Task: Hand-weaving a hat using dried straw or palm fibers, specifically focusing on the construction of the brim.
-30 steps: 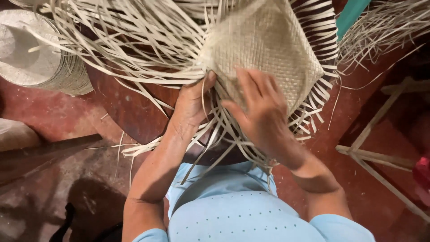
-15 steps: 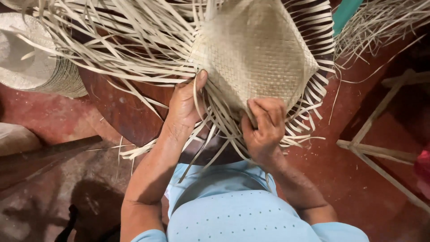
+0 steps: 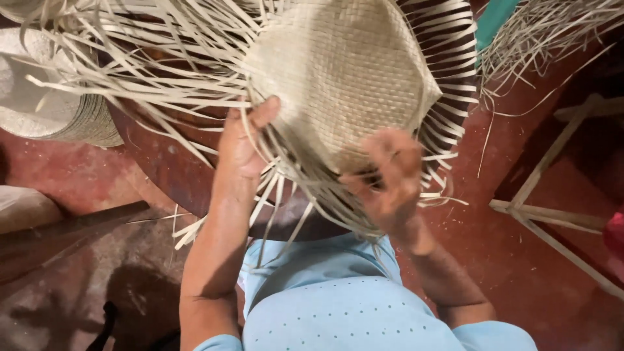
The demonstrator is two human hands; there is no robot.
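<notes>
Left hand (image 3: 242, 144) w/ thumb up grips loose straw strips (image 3: 162, 78) beside woven mat (image 3: 341, 71); right hand (image 3: 390, 185) is blurred, grip pinches strips at mat's edge.

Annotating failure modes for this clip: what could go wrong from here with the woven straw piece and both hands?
1. The right hand is motion-blurred among the loose pale straw strips; a fast pull might snap or kink one.
2. The left hand pinches only the edge of the woven pale straw piece, so it could shift on the round dark brown block.
</notes>
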